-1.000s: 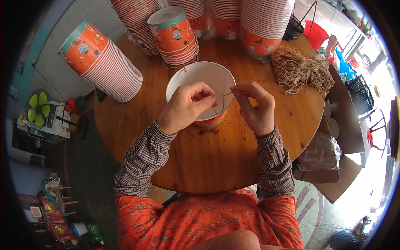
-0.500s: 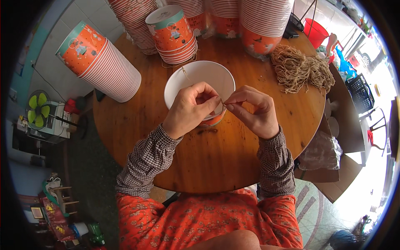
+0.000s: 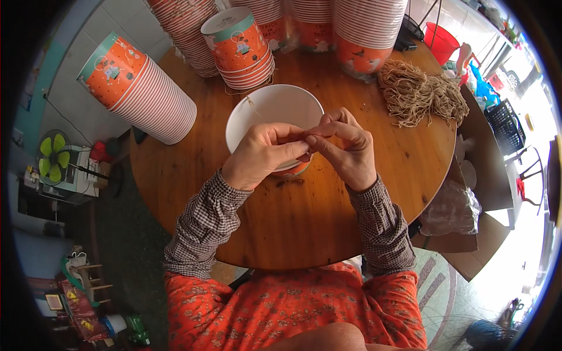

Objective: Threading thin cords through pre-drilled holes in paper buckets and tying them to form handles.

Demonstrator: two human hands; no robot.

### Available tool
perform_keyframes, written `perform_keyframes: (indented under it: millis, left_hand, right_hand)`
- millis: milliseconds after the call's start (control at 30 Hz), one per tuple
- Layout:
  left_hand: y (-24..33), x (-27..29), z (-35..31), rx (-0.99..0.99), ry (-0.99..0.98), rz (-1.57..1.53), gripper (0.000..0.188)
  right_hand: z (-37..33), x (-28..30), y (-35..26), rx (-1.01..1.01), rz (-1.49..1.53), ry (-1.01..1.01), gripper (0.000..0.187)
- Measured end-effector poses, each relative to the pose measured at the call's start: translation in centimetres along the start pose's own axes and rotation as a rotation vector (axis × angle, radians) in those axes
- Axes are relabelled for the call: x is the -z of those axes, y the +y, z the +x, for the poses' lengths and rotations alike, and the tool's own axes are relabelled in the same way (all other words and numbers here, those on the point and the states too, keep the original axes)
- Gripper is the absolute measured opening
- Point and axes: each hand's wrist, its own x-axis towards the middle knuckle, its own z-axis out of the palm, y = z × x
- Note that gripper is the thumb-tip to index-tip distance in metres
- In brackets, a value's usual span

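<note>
An open paper bucket, white inside with an orange outer wall, stands on the table in front of me. A thin piece of twine passes through its far-left wall. My left hand and my right hand meet over the bucket's near-right rim, thumbs and fingers pinched together at the tips. Both are closed on the end of a thin twine, which my fingers now mostly hide. Below the rim, a strip of the bucket's orange wall shows.
A bundle of tan twine lies at the right of the round wooden table. Stacked orange buckets lean at the left. More stacks, some bagged in clear plastic, line the back. An open cardboard box stands beyond the right edge.
My right hand has moved left, and its fingertips now touch those of my left hand. The twine end that showed between them is now covered. The bucket sits slightly further left in view.
</note>
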Motion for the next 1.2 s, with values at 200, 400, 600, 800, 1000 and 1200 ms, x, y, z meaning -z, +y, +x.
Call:
perform_keyframes:
  millis: [200,400,600,800,1000,1200]
  left_hand:
    - [-0.4,0.6,0.4,-0.006,-0.013,0.016,0.021]
    - [-0.6,0.9,0.5,-0.038,-0.041,0.002,0.017]
    - [-0.7,0.5,0.2,-0.101,0.054,0.018,0.015]
    - [-0.3,0.1,-0.5,-0.206,0.127,0.179,0.014]
    - [-0.3,-0.1,-0.7,-0.257,0.15,0.228,0.013]
    - [-0.4,0.0,-0.5,-0.23,0.137,0.142,0.014]
  right_hand:
    - [-0.2,-0.5,0.0,0.005,-0.047,0.047,0.016]
    - [-0.1,-0.8,-0.3,-0.09,0.079,0.047,0.016]
    - [0.2,0.2,-0.5,-0.133,-0.033,0.063,0.014]
    - [-0.3,-0.3,-0.9,-0.1,-0.147,-0.027,0.013]
    - [-0.3,-0.5,-0.8,-0.094,-0.109,0.008,0.008]
    - [-0.3,-0.9,-1.0,0.058,-0.166,0.019,0.01]
